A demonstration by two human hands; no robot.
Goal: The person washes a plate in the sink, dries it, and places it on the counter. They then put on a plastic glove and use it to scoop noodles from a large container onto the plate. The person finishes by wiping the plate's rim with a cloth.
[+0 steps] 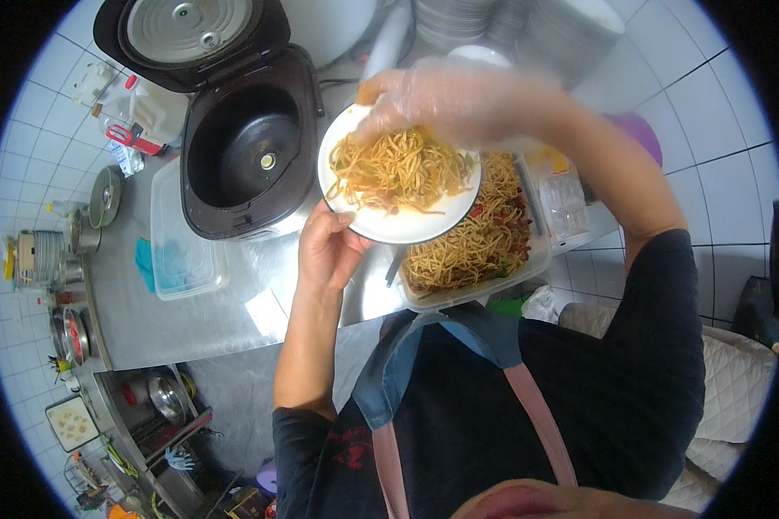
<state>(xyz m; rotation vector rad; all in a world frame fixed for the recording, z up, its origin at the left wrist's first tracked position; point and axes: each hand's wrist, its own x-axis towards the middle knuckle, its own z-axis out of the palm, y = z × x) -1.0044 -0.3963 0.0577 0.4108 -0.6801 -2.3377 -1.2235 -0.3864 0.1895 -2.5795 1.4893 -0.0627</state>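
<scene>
My left hand (331,246) grips the lower left rim of a round white plate (396,224), its thumb on top. A heap of noodles (399,165) with bits of vegetable lies on the plate. Over the plate's upper edge is my right hand (435,107), blurred, in a clear plastic glove; its fingertips are at the noodles, and whether it grips any cannot be told. Partly under the plate, to the right, a clear plastic tub (542,256) holds more noodles with red pieces. A grey utensil handle (396,266) sticks out beside the tub.
An open rice cooker (198,217) with an almost bare black interior stands left of the plate. A translucent lid (162,259) and a blue cloth (144,259) lie on the steel counter (188,324). Stacked plates (454,23) stand at the back, jugs (152,107) at the back left.
</scene>
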